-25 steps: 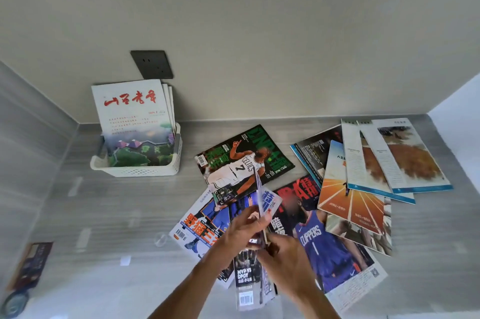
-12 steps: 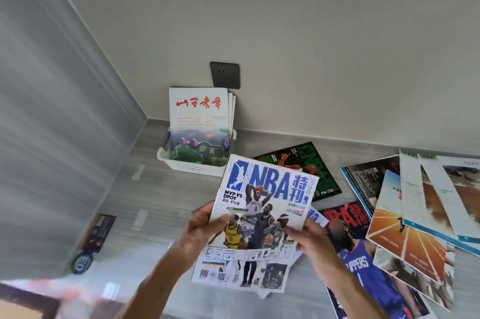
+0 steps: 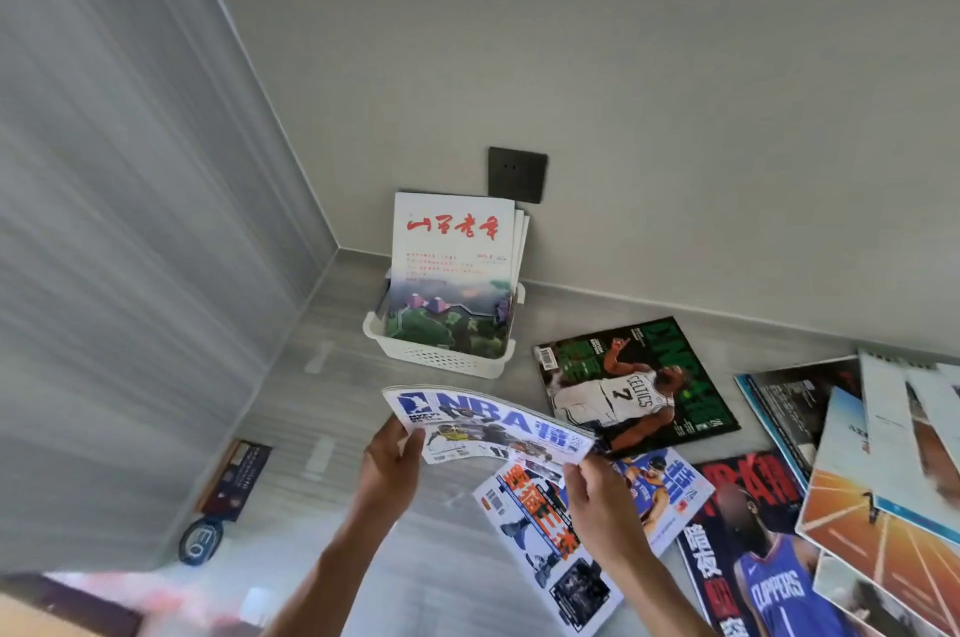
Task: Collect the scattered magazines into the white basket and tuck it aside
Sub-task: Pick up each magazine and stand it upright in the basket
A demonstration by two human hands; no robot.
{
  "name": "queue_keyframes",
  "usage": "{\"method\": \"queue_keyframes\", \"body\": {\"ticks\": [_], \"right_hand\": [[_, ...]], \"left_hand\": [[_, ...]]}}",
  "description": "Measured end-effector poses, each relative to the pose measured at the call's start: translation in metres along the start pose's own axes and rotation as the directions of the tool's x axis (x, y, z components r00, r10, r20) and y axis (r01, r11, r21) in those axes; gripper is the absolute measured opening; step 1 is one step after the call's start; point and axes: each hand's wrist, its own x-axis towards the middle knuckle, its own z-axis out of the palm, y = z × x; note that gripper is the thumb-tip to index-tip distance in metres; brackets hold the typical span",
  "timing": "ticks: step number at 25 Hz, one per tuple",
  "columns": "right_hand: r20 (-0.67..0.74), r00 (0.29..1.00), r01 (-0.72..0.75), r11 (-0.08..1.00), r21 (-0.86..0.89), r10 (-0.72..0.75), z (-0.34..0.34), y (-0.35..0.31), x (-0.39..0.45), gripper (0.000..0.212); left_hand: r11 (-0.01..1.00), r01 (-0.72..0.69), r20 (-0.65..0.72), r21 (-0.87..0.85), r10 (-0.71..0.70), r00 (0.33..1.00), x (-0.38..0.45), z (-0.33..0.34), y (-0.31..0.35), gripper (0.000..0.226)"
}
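A blue-and-white NBA magazine (image 3: pixel 483 421) is held up over the grey desk, tilted almost flat. My left hand (image 3: pixel 389 467) grips its left edge and my right hand (image 3: pixel 597 496) pinches its right corner. Just beyond it stands the white basket (image 3: pixel 441 361) in the back corner, with a white magazine with red characters (image 3: pixel 452 267) and others upright inside. A green Celtics magazine (image 3: pixel 634 387) lies to the right of the basket. Another blue-and-white magazine (image 3: pixel 540 543) lies under my right hand.
A Clippers magazine (image 3: pixel 769 569), an orange track-cover magazine (image 3: pixel 878 532) and several more overlap along the right side. A dark wall socket (image 3: pixel 518 175) sits above the basket. A grey side panel rises at the left, with a small dark card (image 3: pixel 234 478) near its foot.
Both hands raised the NBA magazine from the pile and carried it toward the basket; it has tipped from facing me to nearly flat. The view has swung left.
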Motion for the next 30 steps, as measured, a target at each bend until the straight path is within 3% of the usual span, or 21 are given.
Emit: {"method": "queue_keyframes", "body": {"ticks": [3, 7, 10, 14, 20, 23, 26, 28, 30], "right_hand": [[-0.035, 0.999, 0.011, 0.998, 0.06, -0.009, -0.002, -0.014, 0.009, 0.029], [-0.089, 0.99, 0.131, 0.958, 0.256, -0.111, -0.024, -0.069, 0.042, 0.014], [-0.161, 0.973, 0.21, 0.914, 0.348, -0.163, -0.035, -0.127, 0.084, 0.019], [-0.142, 0.984, 0.148, 0.935, 0.322, -0.107, -0.026, -0.164, 0.138, 0.022], [-0.069, 0.993, 0.118, 0.934, 0.337, -0.1, -0.003, -0.174, 0.182, 0.027], [0.001, 0.996, 0.08, 0.932, 0.355, -0.086, 0.008, -0.166, 0.191, 0.026], [0.017, 0.999, 0.033, 0.939, 0.344, -0.041, 0.012, -0.154, 0.191, 0.054], [0.012, 1.0, -0.024, 0.954, 0.3, 0.022, 0.011, -0.129, 0.18, 0.056], [0.014, 0.994, -0.105, 0.983, 0.15, 0.104, 0.012, -0.084, 0.16, 0.049]], "left_hand": [[1.0, -0.005, 0.038, 0.022, 0.004, 0.999, 0.016, -0.016, 0.0, 0.032], [0.981, -0.156, 0.019, -0.114, 0.159, 0.987, 0.068, -0.038, 0.045, 0.017], [0.963, -0.179, -0.018, -0.2, 0.18, 0.984, 0.134, -0.053, 0.086, 0.014], [0.997, -0.068, 0.019, 0.029, 0.068, 0.998, 0.202, -0.053, 0.092, 0.02], [0.995, 0.1, -0.089, 0.023, -0.098, 0.991, 0.233, -0.043, 0.058, 0.028], [0.99, 0.117, -0.05, 0.08, -0.113, 0.992, 0.242, -0.044, 0.052, 0.025], [0.981, 0.158, 0.049, 0.111, -0.164, 0.985, 0.233, -0.039, 0.057, 0.032], [0.972, 0.13, 0.058, 0.195, -0.143, 0.988, 0.205, -0.03, 0.056, 0.044], [0.97, 0.042, 0.081, 0.238, -0.063, 0.995, 0.163, -0.017, 0.048, 0.051]]}}
